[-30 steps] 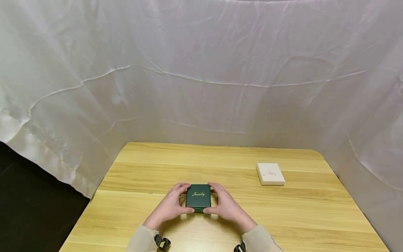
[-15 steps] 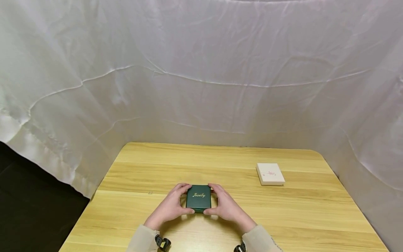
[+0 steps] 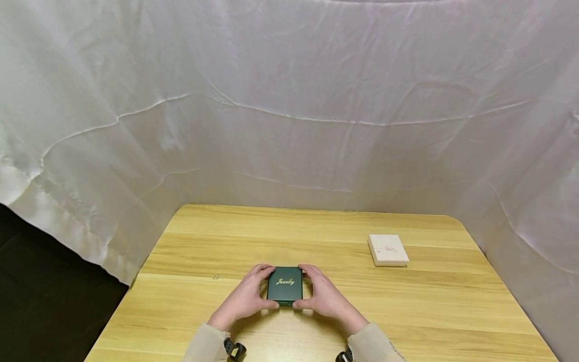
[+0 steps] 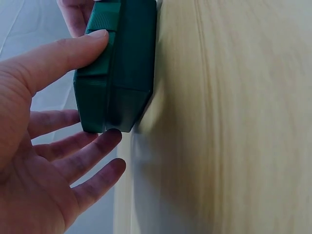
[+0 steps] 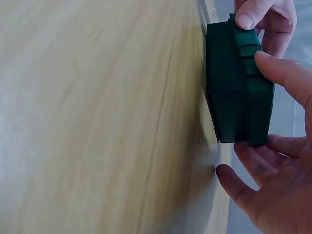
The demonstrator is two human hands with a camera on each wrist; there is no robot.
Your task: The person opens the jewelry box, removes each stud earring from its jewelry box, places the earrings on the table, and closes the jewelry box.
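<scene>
A dark green jewelry box (image 3: 285, 284) with gold "Jewelry" lettering on its lid is in front of me, its lid down. My left hand (image 3: 249, 295) grips the box's left side, with the thumb on the near face and the fingers at the far left corner. On the other side my right hand (image 3: 320, 294) grips it the same way. In the left wrist view the thumb presses the ribbed front of the green box (image 4: 130, 63), and some fingertips touch its side. The underside lies at or very near the tabletop; I cannot tell whether it touches.
A white square box (image 3: 389, 250) with a pink print lies farther back to the right on the wooden table (image 3: 429, 296). A tiny shiny item (image 3: 215, 276), too small to identify, lies left of the hands. Pale curtain fabric (image 3: 289, 151) hangs behind the table.
The green jewelry box and both hands have shifted very slightly toward me. Both grips stay the same, and the white box has not moved.
</scene>
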